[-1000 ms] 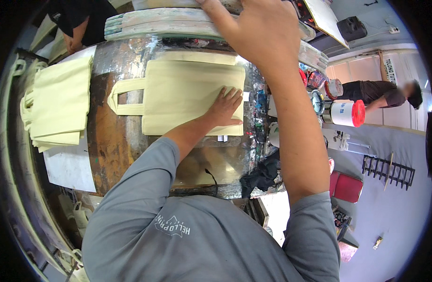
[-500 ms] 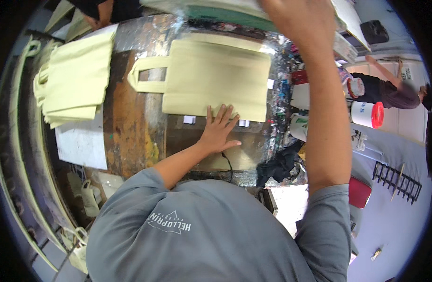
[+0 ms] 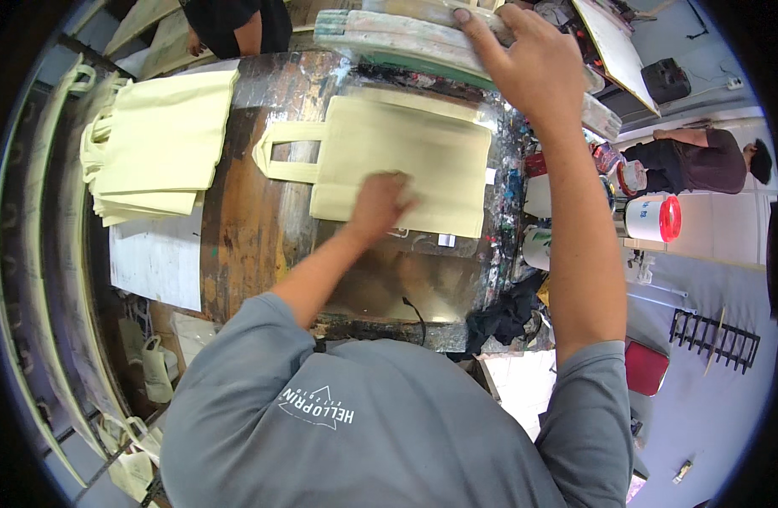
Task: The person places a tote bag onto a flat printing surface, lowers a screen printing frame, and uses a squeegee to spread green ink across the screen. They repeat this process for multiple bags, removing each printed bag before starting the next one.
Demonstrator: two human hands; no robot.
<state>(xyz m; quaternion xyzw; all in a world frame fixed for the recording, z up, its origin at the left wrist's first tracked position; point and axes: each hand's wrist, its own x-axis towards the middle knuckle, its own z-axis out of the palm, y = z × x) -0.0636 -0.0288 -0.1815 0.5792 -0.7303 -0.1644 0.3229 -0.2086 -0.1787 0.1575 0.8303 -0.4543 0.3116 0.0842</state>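
A pale yellow cloth tote bag lies flat on the stained work table, its handle loop pointing left. Over the lower part of the bag is my left hand, its fingers smeared by motion; whether it touches the cloth I cannot tell. At the far side, my right hand grips the edge of a raised screen-printing frame, thumb on the near side. The frame's green underside shows beyond the bag, and part of it lies outside the view.
Folded yellow tote bags are stacked at the left above a white sheet. A black cloth lies at the table's near right corner, with a red-lidded white tub farther right. Two other people stand beyond the table.
My left hand, spread flat at the bag's near edge before, has moved left and farther onto the bag. The view has shifted, showing more of the frame under my right hand.
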